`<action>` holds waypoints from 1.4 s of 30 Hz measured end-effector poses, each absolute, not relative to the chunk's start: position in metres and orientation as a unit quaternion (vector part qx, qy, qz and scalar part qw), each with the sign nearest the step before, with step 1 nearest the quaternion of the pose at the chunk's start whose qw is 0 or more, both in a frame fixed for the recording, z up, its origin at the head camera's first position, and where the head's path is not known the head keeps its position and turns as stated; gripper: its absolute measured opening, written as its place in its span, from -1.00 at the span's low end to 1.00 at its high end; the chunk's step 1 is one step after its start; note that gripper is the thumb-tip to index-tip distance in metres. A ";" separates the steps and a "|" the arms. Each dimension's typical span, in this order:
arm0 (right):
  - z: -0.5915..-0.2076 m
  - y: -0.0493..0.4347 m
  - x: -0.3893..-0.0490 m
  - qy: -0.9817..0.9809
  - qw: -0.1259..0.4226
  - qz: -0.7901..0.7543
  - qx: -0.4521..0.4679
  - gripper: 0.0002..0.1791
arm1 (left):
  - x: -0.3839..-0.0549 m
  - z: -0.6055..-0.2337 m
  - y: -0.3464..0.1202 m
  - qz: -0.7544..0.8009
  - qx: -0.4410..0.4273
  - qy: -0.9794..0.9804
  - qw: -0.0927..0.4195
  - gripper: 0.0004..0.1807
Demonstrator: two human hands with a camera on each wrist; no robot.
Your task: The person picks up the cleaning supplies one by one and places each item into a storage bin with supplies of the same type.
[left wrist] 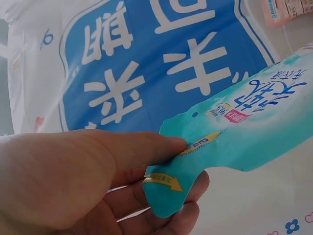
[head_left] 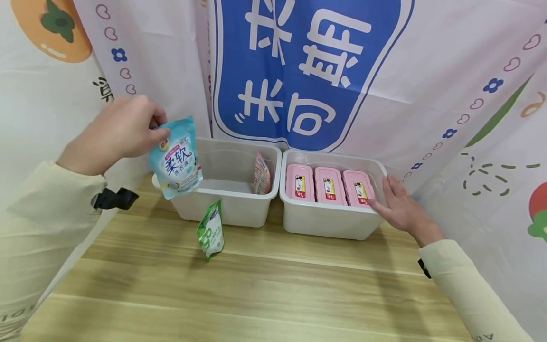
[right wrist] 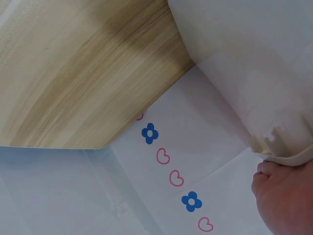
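Observation:
My left hand (head_left: pixel 119 129) pinches the top edge of a turquoise laundry detergent pouch (head_left: pixel 176 161), raised over the front left corner of the left white bin (head_left: pixel 226 209). In the left wrist view, the thumb presses the pouch's printed face, with curled fingers behind it. My right hand (head_left: pixel 401 209) rests at the right bin's (head_left: pixel 329 223) front right corner, thumb over the rim and fingers along the outer side. That bin contains three pink lidded boxes (head_left: pixel 329 185). A pink pouch (head_left: pixel 261 175) stands at the left bin's right end.
A green and white pouch (head_left: pixel 211 230) is in front of the left bin, above or on the wooden table (head_left: pixel 265 294). Both bins stand side by side near the back. A printed white cloth (head_left: pixel 427 61) with a blue panel hangs behind and around the table.

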State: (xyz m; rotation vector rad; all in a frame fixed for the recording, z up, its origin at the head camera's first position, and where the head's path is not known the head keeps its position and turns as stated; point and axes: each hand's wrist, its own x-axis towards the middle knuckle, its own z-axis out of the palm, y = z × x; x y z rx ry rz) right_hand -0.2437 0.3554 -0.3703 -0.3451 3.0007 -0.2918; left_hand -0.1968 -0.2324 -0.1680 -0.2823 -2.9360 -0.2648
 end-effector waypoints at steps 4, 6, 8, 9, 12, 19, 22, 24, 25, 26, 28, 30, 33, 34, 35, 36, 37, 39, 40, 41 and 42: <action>-0.371 0.356 -0.243 0.988 0.053 -0.095 -0.112 0.10 | -0.209 -0.166 -0.230 -0.103 -0.078 -0.988 0.081 -0.73; -0.371 0.356 -0.243 0.987 0.054 -0.097 -0.112 0.10 | -0.216 -0.167 -0.228 -0.110 -0.068 -0.989 0.074 -0.73; -0.371 0.356 -0.243 0.987 0.053 -0.097 -0.112 0.09 | -0.224 -0.169 -0.227 -0.119 -0.056 -0.989 0.066 -0.72; -0.371 0.356 -0.243 0.987 0.054 -0.098 -0.112 0.09 | -0.228 -0.170 -0.226 -0.126 -0.051 -0.989 0.062 -0.72; -0.371 0.355 -0.243 0.987 0.054 -0.100 -0.111 0.10 | -0.239 -0.175 -0.224 -0.143 -0.038 -0.987 0.055 -0.71; -0.374 0.356 -0.243 0.988 0.044 -0.100 -0.112 0.09 | -0.257 -0.191 -0.221 -0.154 -0.044 -0.984 0.074 -0.74; -0.374 0.356 -0.243 0.988 0.044 -0.102 -0.111 0.09 | -0.263 -0.200 -0.221 -0.163 -0.047 -0.982 0.079 -0.76; -0.374 0.356 -0.244 0.988 0.044 -0.103 -0.110 0.10 | -0.267 -0.208 -0.221 -0.170 -0.046 -0.981 0.076 -0.77; -0.374 0.356 -0.244 0.988 0.044 -0.103 -0.109 0.10 | -0.268 -0.211 -0.221 -0.174 -0.044 -0.981 0.073 -0.77; -0.374 0.356 -0.244 0.988 0.044 -0.103 -0.109 0.10 | -0.269 -0.215 -0.221 -0.176 -0.042 -0.981 0.071 -0.77; -0.374 0.356 -0.244 0.988 0.044 -0.101 -0.109 0.10 | -0.271 -0.222 -0.221 -0.181 -0.038 -0.980 0.066 -0.78; -0.374 0.357 -0.244 0.988 0.044 -0.100 -0.110 0.10 | -0.273 -0.230 -0.221 -0.185 -0.034 -0.980 0.064 -0.78; -0.373 0.357 -0.244 0.988 0.042 -0.097 -0.112 0.10 | -0.275 -0.241 -0.222 -0.186 -0.033 -0.980 0.067 -0.79; -0.373 0.357 -0.244 0.988 0.041 -0.097 -0.113 0.10 | -0.276 -0.244 -0.222 -0.185 -0.035 -0.980 0.070 -0.79; -0.373 0.357 -0.244 0.988 0.042 -0.098 -0.113 0.09 | -0.277 -0.248 -0.223 -0.185 -0.036 -0.979 0.072 -0.80; -0.373 0.357 -0.244 0.988 0.041 -0.098 -0.113 0.09 | -0.277 -0.251 -0.223 -0.185 -0.038 -0.979 0.073 -0.80; -0.373 0.357 -0.244 0.988 0.040 -0.098 -0.113 0.09 | -0.278 -0.254 -0.223 -0.188 -0.039 -0.979 0.073 -0.80; -0.373 0.357 -0.244 0.988 0.041 -0.098 -0.112 0.09 | -0.279 -0.261 -0.224 -0.193 -0.040 -0.978 0.068 -0.80; -0.373 0.357 -0.244 0.988 0.041 -0.098 -0.112 0.09 | -0.279 -0.264 -0.224 -0.197 -0.041 -0.977 0.066 -0.81; -0.373 0.357 -0.244 0.988 0.042 -0.098 -0.111 0.09 | -0.279 -0.266 -0.224 -0.202 -0.039 -0.977 0.062 -0.80; -0.373 0.357 -0.244 0.988 0.041 -0.098 -0.111 0.09 | -0.279 -0.269 -0.224 -0.206 -0.037 -0.976 0.058 -0.80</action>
